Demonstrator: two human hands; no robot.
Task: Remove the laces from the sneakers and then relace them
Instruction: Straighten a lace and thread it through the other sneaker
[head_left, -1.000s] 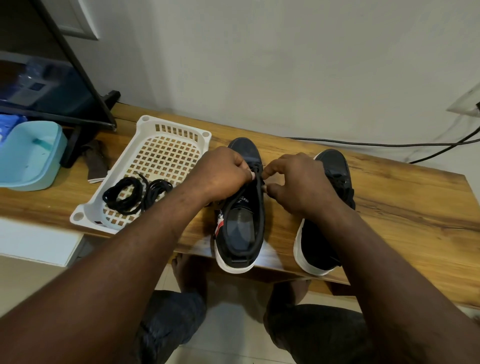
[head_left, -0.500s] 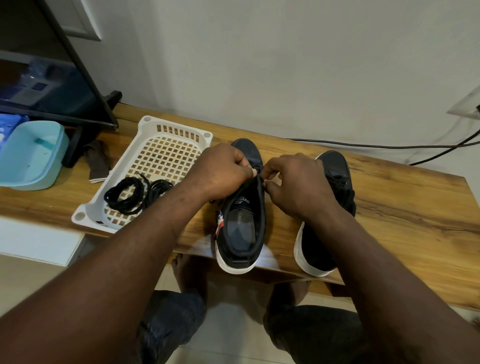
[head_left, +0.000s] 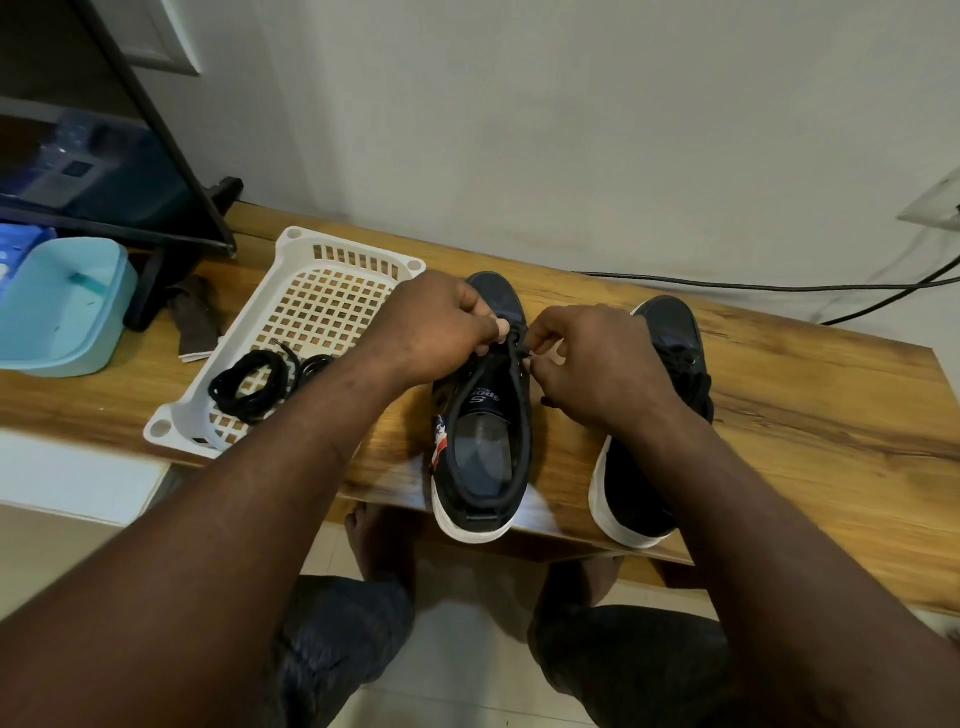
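1. Two dark sneakers stand side by side on the table (head_left: 810, 436), heels toward the person. The middle sneaker (head_left: 483, 457) sits at mid frame and the second sneaker (head_left: 670, 322) is just right of it, partly behind the right wrist.
2. Both hands work at the toe end of the middle sneaker's eyelets. The left hand (head_left: 441, 332) has its fingers curled and pinches the shoe's edge or the lace there; I cannot tell which. The right hand (head_left: 597, 364) is curled too, pinching a short run of black lace (head_left: 517, 347) between thumb and fingertips.
3. The middle sneaker's throat gapes open, with its insole and tongue label showing. I see no lace crossing it except at the toe, where the hands meet.
4. From that, only the lowest eyelets hold lace. Whether this is the last of the unlacing or the start of the relacing I cannot say.
5. The second sneaker shows a bunch of lace (head_left: 691, 374) on top, so it looks still laced and untouched.
6. Coiled black laces (head_left: 249, 384) lie in the white basket (head_left: 291, 249) at left. They may be spares or ones already pulled out.
7. By my reckoning most of the job is left, with one shoe in hand and the other waiting.
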